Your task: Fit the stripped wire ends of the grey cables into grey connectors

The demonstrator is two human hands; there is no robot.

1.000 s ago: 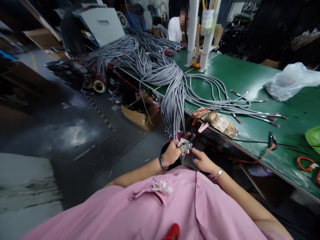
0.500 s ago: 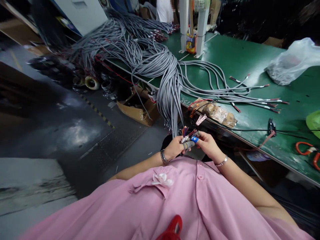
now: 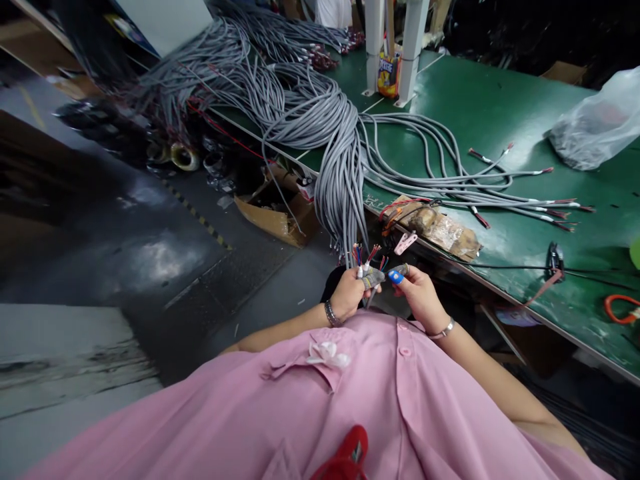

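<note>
- Down in the head view, the left hand was clenched around the stripped end of a grey cable, with its coloured wires fanning upward out of the fist, just below the table edge.
- Beside it, the right hand was nearly touching, thumb and forefinger pinched toward the cable end; I could not tell whether they gripped a wire.
- Fingertips of both hands wore caps, one blue on the right.
- Lengthwise, the cable ran up and away from the hands, toward the hanging bundle of grey cables draped over the green table.
- Of the two, the left hand sat nearer the wire tips; the right came from the side.
- Writing showed on a yellow packet by the white posts, too blurred to read.
- Faint marks on the table edge were unreadable too.
</note>
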